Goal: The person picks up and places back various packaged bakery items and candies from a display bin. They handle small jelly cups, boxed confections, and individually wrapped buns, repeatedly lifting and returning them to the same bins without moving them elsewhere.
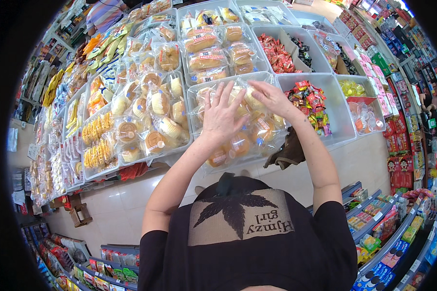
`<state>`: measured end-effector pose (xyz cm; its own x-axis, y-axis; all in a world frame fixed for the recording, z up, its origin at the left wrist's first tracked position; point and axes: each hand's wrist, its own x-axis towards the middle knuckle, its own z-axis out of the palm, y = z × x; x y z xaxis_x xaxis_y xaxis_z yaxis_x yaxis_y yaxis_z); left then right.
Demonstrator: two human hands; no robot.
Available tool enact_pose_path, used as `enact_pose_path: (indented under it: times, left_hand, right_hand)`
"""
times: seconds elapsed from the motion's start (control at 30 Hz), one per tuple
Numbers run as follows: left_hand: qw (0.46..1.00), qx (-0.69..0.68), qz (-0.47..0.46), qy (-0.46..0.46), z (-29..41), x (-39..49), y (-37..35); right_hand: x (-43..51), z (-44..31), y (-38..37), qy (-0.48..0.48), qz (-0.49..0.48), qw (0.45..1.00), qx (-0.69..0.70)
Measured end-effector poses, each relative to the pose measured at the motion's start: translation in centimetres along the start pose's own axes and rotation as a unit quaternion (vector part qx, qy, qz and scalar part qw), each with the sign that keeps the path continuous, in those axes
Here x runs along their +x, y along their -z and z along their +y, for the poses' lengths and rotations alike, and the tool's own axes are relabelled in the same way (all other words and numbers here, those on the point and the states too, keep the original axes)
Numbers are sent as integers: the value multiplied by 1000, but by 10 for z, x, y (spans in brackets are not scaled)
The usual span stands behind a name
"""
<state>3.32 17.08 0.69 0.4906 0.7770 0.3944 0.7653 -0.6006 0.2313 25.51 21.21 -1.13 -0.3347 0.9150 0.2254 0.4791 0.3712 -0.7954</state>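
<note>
My left hand (pixel 222 114) lies with fingers spread over individually wrapped bread buns (pixel 263 130) in a clear plastic bin (pixel 190 120). My right hand (pixel 270 97) reaches into the same bin at its far right corner. Its fingers bend down over a wrapped pale cake (pixel 254 95), and whether they grip it is hidden. More wrapped round buns (pixel 239 143) are heaped at the bin's near side, below my left hand.
To the left, a bin holds wrapped cupcakes (pixel 160 102); packs of yellow ring-shaped snacks (pixel 98 152) sit beside it. Wrapped candies (pixel 307 96) fill part of the right bin. A dark brown cloth (pixel 287 151) hangs below. Snack shelves (pixel 382 218) stand behind me. Another person (pixel 103 14) is at far left.
</note>
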Motion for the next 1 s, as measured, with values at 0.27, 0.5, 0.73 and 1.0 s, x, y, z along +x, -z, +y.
enact_pose_path:
  times: [0.27,0.5,0.73,1.0]
  left_hand:
    - [997,-4,-54,52,-5,0,-11]
    - [998,-62,-8,12,4,-21,14]
    - [989,-96,-100,-57,12,-82,35]
    - [994,-16,-91,-66,15,-79,10]
  right_hand:
    - [-9,-10,-3,22,17,998,-48]
    - [-12,-10,20,-29,42,998,-22]
    - [-69,-75,51,113,-116,963,-217]
    - [-94,-62,5,99,-71,914,-388]
